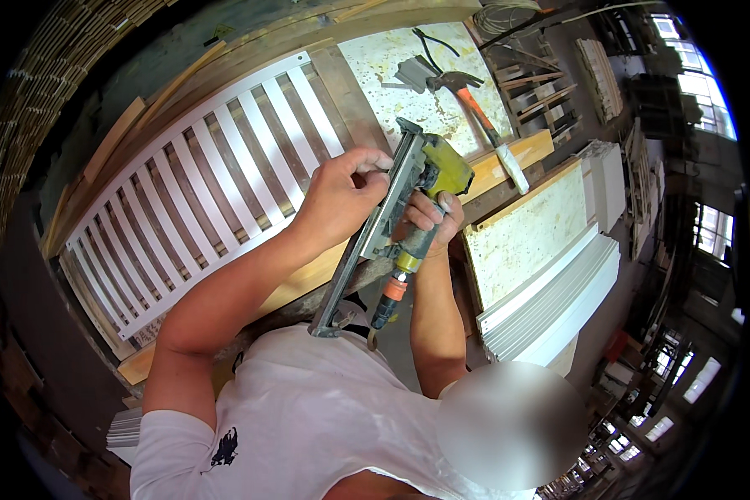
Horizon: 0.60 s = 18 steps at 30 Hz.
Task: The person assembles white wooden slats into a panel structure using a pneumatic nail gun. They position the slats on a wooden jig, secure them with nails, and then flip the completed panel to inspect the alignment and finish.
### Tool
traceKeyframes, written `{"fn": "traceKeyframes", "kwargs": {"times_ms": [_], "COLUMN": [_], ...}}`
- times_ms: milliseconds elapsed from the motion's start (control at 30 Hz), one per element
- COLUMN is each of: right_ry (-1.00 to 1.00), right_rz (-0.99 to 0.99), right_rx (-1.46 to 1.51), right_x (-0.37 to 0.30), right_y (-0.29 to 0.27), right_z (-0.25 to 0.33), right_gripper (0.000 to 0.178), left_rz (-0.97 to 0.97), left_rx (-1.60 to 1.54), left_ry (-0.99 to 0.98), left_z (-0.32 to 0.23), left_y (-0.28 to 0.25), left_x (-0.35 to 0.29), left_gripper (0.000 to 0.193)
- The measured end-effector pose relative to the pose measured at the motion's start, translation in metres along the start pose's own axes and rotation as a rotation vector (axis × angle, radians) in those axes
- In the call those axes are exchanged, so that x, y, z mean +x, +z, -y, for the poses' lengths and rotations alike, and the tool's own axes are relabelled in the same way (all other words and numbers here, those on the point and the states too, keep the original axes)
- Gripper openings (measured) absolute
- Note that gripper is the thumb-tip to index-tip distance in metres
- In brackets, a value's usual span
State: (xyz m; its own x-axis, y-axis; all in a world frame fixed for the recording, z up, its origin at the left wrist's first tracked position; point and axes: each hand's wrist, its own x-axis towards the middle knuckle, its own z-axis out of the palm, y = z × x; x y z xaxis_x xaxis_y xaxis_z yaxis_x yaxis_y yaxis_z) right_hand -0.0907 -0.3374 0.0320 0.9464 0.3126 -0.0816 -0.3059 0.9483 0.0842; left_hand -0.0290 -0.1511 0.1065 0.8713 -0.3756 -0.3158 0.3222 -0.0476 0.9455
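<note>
A yellow-green and black pneumatic nail gun point(448, 167) is held up in front of my chest, its long magazine slanting down to the left. My right hand point(433, 218) wraps round its grip, above the orange air-hose fitting point(394, 288). Against the magazine's left side, my left hand point(342, 190) is closed with thumb and fingers pinched together; whatever lies between them is too small to make out. Beyond my left forearm lies a white slatted panel point(211, 171) on the workbench.
A claw hammer point(478, 112) with an orange and black handle lies on a paint-spotted white board point(375, 62), near black pincers point(435, 48). White slats point(550, 296) are stacked at the right. Wooden strips point(112, 140) lie along the bench's far side.
</note>
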Motion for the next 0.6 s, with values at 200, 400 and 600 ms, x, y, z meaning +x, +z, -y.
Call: {"fn": "traceKeyframes", "kwargs": {"times_ms": [200, 400, 600], "right_ry": [-0.009, -0.024, 0.004], "right_rz": [-0.017, -0.081, -0.162], "right_rx": [-0.030, -0.041, -0.190], "right_x": [0.003, 0.007, 0.004], "right_y": [-0.008, -0.011, -0.002], "right_z": [-0.003, -0.001, -0.021], "right_gripper": [0.046, 0.048, 0.039], "left_rz": [-0.042, 0.273, -0.213], "left_rx": [0.251, 0.538, 0.662], "left_ry": [0.311, 0.881, 1.071], "left_z": [-0.014, -0.001, 0.034], "left_y": [-0.018, -0.034, -0.024], "left_x": [-0.037, -0.121, -0.084], "left_gripper": [0.033, 0.039, 0.031]}}
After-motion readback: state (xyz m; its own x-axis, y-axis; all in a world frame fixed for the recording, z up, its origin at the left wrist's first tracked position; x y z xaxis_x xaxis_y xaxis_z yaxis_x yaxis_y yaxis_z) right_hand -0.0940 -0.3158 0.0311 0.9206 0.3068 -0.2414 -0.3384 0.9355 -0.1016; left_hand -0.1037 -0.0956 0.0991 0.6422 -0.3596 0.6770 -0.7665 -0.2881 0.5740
